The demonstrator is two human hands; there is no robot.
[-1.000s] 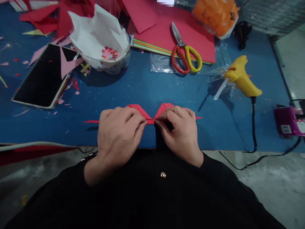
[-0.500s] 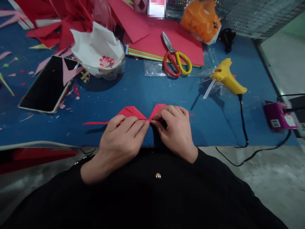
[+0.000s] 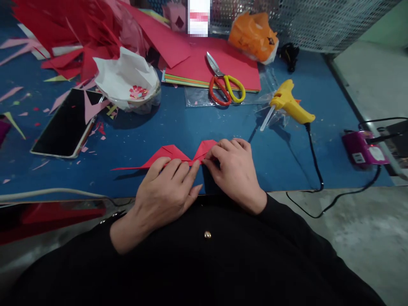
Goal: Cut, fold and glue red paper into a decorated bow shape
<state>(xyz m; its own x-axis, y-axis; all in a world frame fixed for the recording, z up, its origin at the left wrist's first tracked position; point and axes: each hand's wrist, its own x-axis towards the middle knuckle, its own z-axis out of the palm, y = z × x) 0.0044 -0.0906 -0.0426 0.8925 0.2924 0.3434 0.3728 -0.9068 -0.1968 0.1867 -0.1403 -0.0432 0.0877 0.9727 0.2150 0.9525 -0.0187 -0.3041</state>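
A folded red paper (image 3: 168, 154) lies near the front edge of the blue table, with two peaked folds and a thin tail pointing left. My left hand (image 3: 167, 182) rests its fingertips on the paper's lower edge near the middle; its thumb stands apart, below the fingers. Close by on the right, my right hand (image 3: 234, 172) pinches the paper between thumb and curled fingers, hiding most of that end.
Scissors (image 3: 225, 83) lie on a red paper stack (image 3: 236, 59). To the right are a yellow glue gun (image 3: 291, 102) and a purple power adapter (image 3: 363, 148). A phone (image 3: 66, 123), paper scraps and a paper-lined bowl (image 3: 127, 80) occupy the left.
My left thumb has come away from the fingers and the paper's centre. My right hand keeps its pinch. The whole view has shifted slightly.
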